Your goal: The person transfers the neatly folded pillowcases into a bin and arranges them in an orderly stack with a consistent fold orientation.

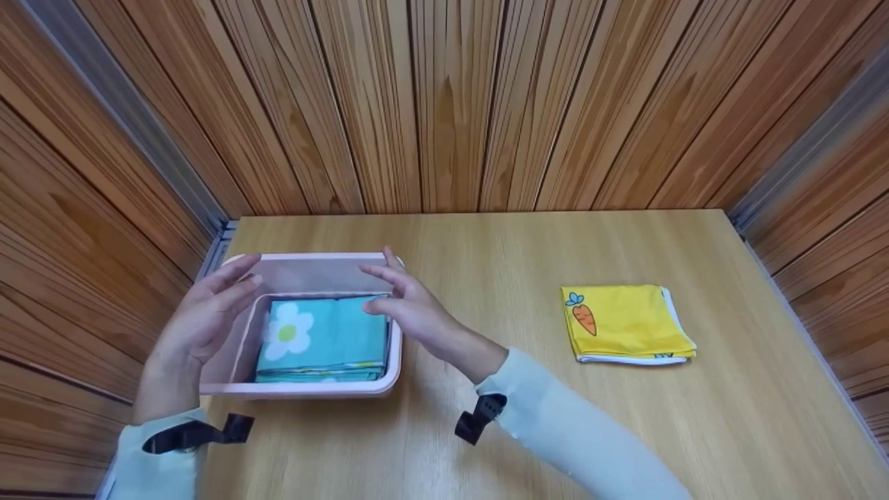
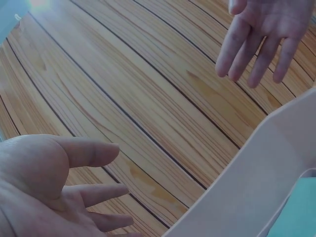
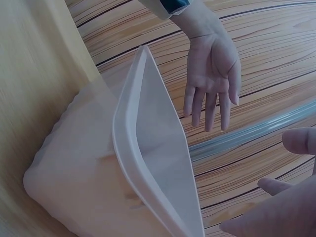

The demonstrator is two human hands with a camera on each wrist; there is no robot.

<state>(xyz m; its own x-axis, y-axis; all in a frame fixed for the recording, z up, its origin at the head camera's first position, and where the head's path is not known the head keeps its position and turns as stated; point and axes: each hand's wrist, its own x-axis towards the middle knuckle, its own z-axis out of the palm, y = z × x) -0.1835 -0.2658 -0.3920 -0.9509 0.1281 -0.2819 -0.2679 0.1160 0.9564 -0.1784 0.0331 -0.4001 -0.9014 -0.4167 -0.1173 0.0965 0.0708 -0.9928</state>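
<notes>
Left hand (image 1: 208, 309) and right hand (image 1: 417, 305), fingers extended and holding nothing, hover over a pink bin's (image 1: 312, 390) sides, lower left. Inside lies folded teal cloth (image 1: 340, 333). Yellow cloth (image 1: 628, 323), right of frame, looks fully folded but remains outside, on the table (image 1: 521, 430).

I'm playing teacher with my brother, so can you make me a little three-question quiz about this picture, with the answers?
1. Where is the blue cloth?
A) beside the bin
B) inside the bin
C) on top of the yellow cloth

2. True or false: the left hand and the right hand are both open and holding nothing.

3. Fill in the blank: the orange thing printed on the yellow cloth is a ____.

Key: 1. B; 2. True; 3. carrot
</notes>
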